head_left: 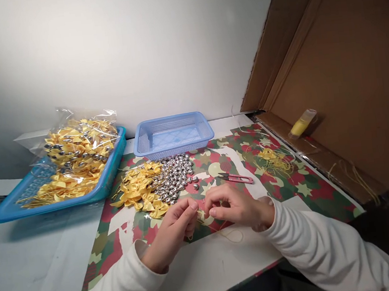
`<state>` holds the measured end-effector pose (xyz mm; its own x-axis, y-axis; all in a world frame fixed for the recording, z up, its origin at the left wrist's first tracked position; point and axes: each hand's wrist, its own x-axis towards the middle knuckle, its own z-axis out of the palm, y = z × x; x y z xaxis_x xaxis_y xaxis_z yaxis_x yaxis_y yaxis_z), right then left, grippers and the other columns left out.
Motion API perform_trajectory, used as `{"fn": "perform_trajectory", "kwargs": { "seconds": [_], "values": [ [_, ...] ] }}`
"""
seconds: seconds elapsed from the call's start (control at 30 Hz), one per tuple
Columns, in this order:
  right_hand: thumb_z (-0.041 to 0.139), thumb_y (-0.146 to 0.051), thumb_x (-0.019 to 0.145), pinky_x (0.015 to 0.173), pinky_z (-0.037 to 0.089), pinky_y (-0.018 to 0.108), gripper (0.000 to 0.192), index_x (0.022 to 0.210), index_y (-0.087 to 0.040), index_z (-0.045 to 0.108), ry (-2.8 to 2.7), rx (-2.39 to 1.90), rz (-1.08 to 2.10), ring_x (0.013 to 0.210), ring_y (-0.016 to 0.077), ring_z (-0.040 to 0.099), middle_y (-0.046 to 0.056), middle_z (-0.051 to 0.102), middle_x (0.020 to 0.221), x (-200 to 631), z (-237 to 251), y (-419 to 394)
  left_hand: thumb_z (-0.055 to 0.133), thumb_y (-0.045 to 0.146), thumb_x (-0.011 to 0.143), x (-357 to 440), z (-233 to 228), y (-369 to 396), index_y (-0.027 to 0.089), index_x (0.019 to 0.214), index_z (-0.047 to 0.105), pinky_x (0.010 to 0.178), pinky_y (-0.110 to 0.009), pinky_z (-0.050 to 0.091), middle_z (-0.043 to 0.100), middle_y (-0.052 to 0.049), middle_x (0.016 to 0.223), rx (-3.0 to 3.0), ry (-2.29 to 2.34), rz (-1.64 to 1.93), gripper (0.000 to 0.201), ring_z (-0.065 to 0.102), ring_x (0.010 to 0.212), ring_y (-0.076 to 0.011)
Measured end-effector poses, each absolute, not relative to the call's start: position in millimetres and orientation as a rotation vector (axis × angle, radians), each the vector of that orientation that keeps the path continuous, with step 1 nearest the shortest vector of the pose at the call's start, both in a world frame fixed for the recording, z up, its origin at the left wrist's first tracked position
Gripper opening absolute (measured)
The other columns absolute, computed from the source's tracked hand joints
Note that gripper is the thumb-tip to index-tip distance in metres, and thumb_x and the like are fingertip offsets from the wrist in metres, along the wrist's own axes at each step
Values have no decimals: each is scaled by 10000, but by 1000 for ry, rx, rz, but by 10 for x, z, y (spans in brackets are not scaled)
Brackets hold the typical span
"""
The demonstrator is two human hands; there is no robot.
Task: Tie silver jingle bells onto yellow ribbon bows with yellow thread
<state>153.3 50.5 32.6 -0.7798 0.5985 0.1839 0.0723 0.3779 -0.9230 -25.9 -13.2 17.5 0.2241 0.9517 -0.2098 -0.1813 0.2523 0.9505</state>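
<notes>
My left hand [177, 222] is closed in a pinch, with a bit of thin yellow cord [237, 238] showing under its fingers. Facing it a short gap away, my right hand [234, 207] is also pinched, and the cord runs between the hands and loops on the white surface below. What lies right at the fingertips is too small to make out. Just beyond my hands lie a heap of silver jingle bells [175, 177] and a pile of yellow ribbon bows [138, 190] with golden ties. Pink thread snips [236, 178] rest behind my right hand.
A blue basket [114, 172] at left holds more bows and a clear bag [81, 141] of bows with bells. A lighter blue basket [174, 150] stands at the back. Loose yellow cords [279, 162] lie at right, near a small yellow-filled tube [302, 124] by the cardboard wall [339, 65].
</notes>
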Motion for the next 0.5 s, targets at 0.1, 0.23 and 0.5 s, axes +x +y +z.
{"fn": "perform_trajectory", "kwargs": {
  "seconds": [0.1,0.23,0.5],
  "values": [
    [604,-263,751,638,378,261,112,701,-164,611,-2143,-600,1226,638,128,490,8,577,658,1521,332,460,565,560,827,-255,176,-132,198,663,430,436,-209,184,264,97,518,1063,1056,1034,420,187,468,-73],
    [663,-285,716,692,344,305,145,723,-172,574,-2187,-596,856,647,134,492,8,601,685,1497,319,404,525,512,872,-259,166,-149,193,664,453,462,-219,250,320,78,546,1227,1143,1090,388,261,486,-83],
    [559,-194,779,694,293,322,85,697,-181,544,-2171,-513,546,608,114,491,-17,599,655,1461,238,388,479,438,906,-256,185,-160,191,665,472,447,-218,266,352,70,550,1412,1209,1086,346,299,473,-83]
  ]
}}
